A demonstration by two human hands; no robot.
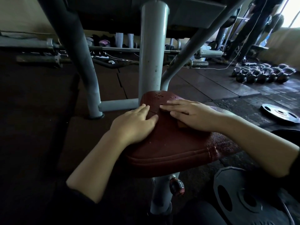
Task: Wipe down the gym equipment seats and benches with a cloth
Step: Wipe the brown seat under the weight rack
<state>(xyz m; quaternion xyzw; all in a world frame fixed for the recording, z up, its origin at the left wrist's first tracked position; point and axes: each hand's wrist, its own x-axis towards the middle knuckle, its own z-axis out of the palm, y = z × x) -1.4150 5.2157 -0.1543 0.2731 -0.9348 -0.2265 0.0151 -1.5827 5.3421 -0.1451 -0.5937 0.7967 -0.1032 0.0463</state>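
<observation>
A dark red padded seat (pixel 175 143) sits on a grey post in the middle of the head view. Its far edge is worn and flaking. My left hand (pixel 134 124) lies flat on the seat's left side, fingers straight. My right hand (pixel 191 114) lies flat on the right side and presses a small brownish cloth (pixel 182 124) against the pad. Only a corner of the cloth shows under the palm.
A thick grey upright post (pixel 152 51) and slanted frame tubes (pixel 76 51) rise just behind the seat. Weight plates lie at the right (pixel 279 113) and lower right (pixel 240 197). Several kettlebells (pixel 263 73) and barbells (pixel 209 53) stand on the dark rubber floor beyond.
</observation>
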